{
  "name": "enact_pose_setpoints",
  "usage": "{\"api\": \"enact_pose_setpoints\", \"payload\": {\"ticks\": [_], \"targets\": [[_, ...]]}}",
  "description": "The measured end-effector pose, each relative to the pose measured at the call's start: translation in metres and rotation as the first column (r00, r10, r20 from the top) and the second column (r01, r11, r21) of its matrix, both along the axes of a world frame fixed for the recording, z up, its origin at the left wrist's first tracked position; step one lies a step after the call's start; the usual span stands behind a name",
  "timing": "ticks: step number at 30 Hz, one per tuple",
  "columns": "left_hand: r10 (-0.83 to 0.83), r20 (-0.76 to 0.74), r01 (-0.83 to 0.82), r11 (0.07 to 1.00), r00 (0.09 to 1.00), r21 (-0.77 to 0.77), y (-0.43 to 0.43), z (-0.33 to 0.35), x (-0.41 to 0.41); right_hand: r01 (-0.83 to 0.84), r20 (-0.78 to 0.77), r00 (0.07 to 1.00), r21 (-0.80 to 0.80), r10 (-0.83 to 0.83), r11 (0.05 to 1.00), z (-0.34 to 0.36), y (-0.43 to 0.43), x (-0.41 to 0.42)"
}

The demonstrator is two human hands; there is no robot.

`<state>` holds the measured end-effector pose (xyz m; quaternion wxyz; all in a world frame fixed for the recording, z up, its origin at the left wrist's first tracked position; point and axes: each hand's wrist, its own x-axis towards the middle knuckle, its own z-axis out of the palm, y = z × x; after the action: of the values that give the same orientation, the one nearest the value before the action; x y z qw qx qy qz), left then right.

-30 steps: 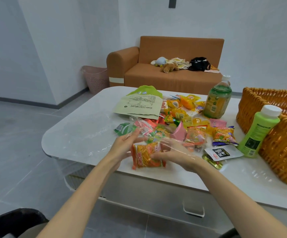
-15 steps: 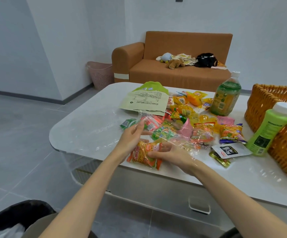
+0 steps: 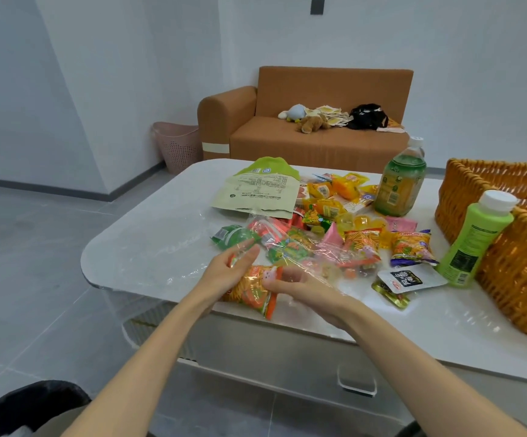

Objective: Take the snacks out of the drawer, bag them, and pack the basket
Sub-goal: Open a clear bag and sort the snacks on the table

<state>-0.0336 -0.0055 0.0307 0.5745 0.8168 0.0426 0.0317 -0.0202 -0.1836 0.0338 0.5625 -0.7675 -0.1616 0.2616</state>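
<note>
My left hand (image 3: 228,272) pinches the edge of a clear plastic bag (image 3: 315,253) at the table's front edge. The thin film drapes over my right hand (image 3: 306,287), whose curled fingers hold an orange snack packet (image 3: 251,293) at the bag's mouth. Behind them a heap of loose snack packets (image 3: 359,244) covers the white table (image 3: 148,234). A woven orange basket (image 3: 514,263) stands at the right. The drawer front with its handle (image 3: 357,384) sits shut below the table top.
A light green bottle (image 3: 473,238) leans against the basket. A tea bottle (image 3: 402,181) stands behind the snacks, beside a large green and beige pouch (image 3: 257,192). A black and white sachet (image 3: 411,279) lies near the bottle. A sofa and a pink bin stand beyond.
The orange packet has tilted and slid toward the table's front edge between my hands. My left thumb and fingers have closed on the bag's edge. My head has moved, shifting the view.
</note>
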Motion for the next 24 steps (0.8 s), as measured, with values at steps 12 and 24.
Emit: {"api": "enact_pose_setpoints", "payload": {"ticks": [12, 24], "targets": [[0.219, 0.081, -0.218, 0.976, 0.972, -0.025, 0.019, 0.019, 0.002, 0.636, 0.401, 0.695, 0.042, -0.596, 0.770, 0.024, -0.073, 0.028], [0.062, 0.027, -0.065, 0.988, 0.998, 0.137, 0.020, 0.016, 0.007, 0.789, 0.377, 0.610, -0.370, -0.697, 0.490, -0.017, -0.091, 0.082]]}}
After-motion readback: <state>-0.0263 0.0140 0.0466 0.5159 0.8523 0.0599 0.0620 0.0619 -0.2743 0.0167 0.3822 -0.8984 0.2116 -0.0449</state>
